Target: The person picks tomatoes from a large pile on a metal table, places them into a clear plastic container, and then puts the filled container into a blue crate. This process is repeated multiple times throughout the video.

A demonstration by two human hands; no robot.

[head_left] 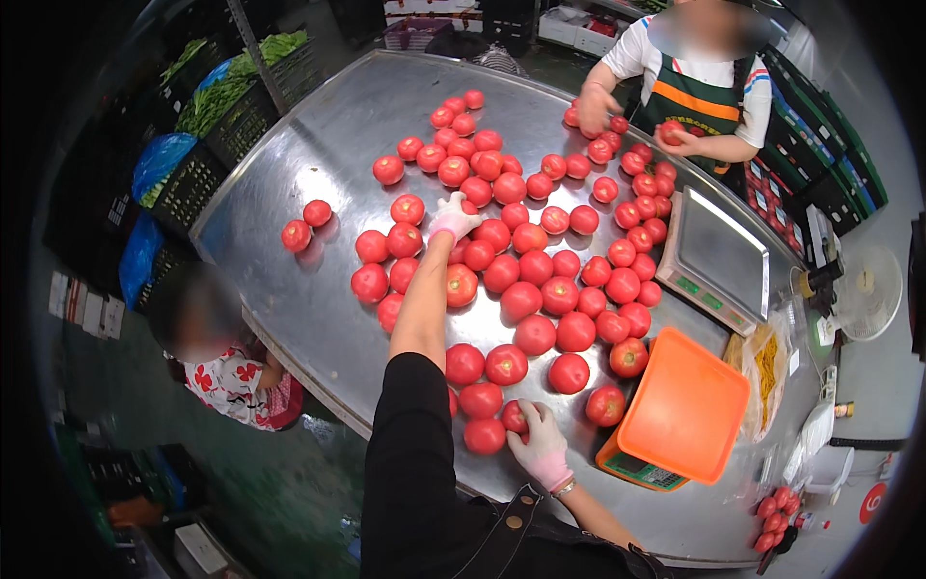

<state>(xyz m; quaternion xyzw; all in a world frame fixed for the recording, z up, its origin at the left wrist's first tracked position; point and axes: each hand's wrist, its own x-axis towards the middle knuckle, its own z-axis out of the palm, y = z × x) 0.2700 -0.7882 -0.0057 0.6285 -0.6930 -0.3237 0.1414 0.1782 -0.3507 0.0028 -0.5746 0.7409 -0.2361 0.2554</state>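
Red tomatoes (522, 301) lie loosely spread over a metal table (318, 116). My left arm stretches far across them, and my left hand (455, 219), in a white and pink glove, has its fingers curled at a tomato (470, 206) in the middle of the spread. Close to my body, my right hand (542, 452), gloved the same way, closes around a tomato (514, 416) beside several others at the near side. The undersides of both grips are hidden.
An orange tray (687, 405) sits on a scale at the right; a flat metal scale (716, 253) stands beyond it. Across the table a co-worker (709, 92) holds a tomato. A small person (227, 381) is at the left edge. Crates of greens (236, 96) stand far left.
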